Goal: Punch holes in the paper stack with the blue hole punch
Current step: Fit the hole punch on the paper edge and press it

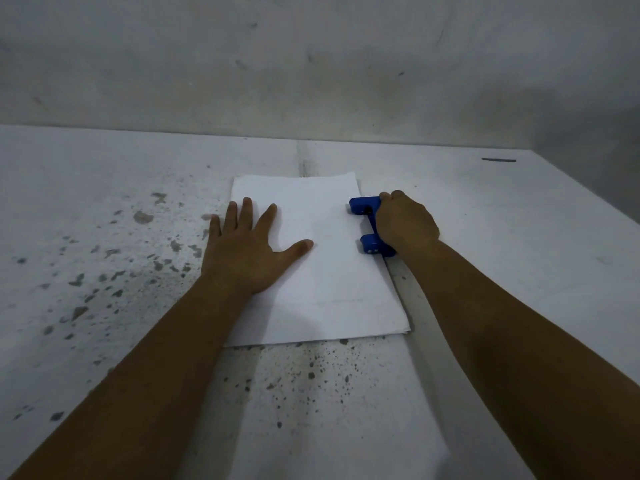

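A white paper stack [322, 271] lies flat on the table, long side running away from me. The blue hole punch [365, 206] sits over the stack's right edge, its two blue heads reaching onto the paper. My right hand [407, 223] covers the punch from the right, fingers curled over its top. My left hand [247, 245] lies flat on the left part of the stack, fingers spread, holding nothing. The middle of the punch is hidden under my right hand.
The white table [104, 202] is speckled with dark stains at the left and in front of the paper. A grey wall [311, 64] rises right behind the table. A thin dark object [498, 160] lies at the far right.
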